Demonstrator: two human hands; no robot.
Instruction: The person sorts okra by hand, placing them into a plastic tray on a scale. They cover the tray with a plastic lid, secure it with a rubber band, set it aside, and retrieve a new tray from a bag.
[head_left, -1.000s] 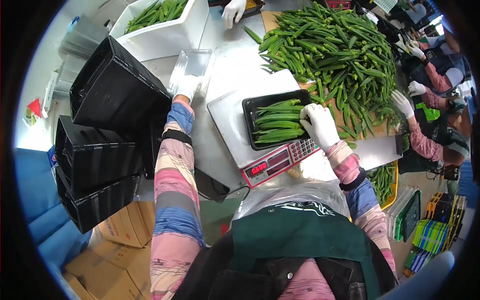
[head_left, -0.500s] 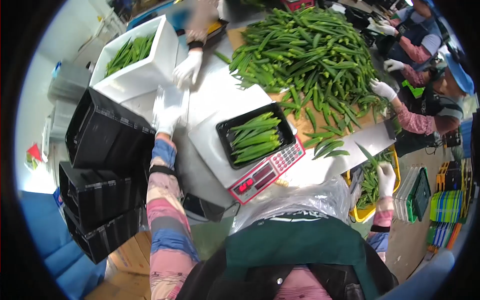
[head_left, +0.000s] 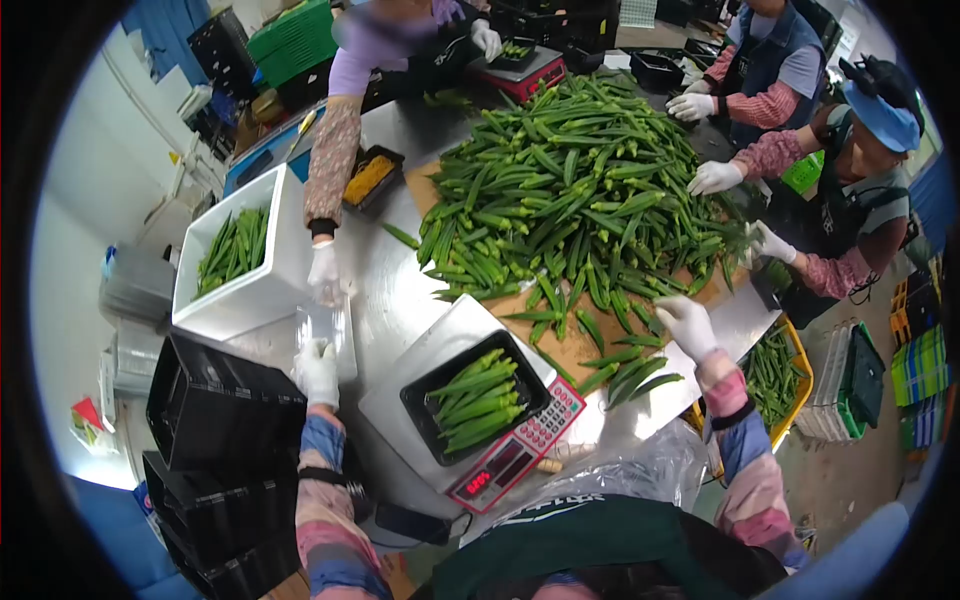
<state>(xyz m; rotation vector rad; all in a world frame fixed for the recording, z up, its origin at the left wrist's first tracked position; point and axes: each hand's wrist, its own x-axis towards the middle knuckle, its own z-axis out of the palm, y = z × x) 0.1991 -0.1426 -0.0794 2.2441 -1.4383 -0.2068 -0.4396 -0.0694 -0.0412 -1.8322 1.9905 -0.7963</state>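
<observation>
Rectangular black plastic tray [head_left: 527,393] of green okra pods [head_left: 478,400]: lower centre of frame, on a silver-platformed scale [head_left: 385,408] with red keypad panel [head_left: 517,452]; weighing appears the step in hand. Left hand [head_left: 317,374], white-gloved, left of centre: fingers bent at a clear plastic container [head_left: 338,330], grip cannot be told. Right hand [head_left: 688,326], white-gloved, right of centre: fingers loosely parted, nothing visibly held, near loose pods [head_left: 640,376]. Next move seemingly calls for reading the red digits [head_left: 479,484] before adjusting contents.
</observation>
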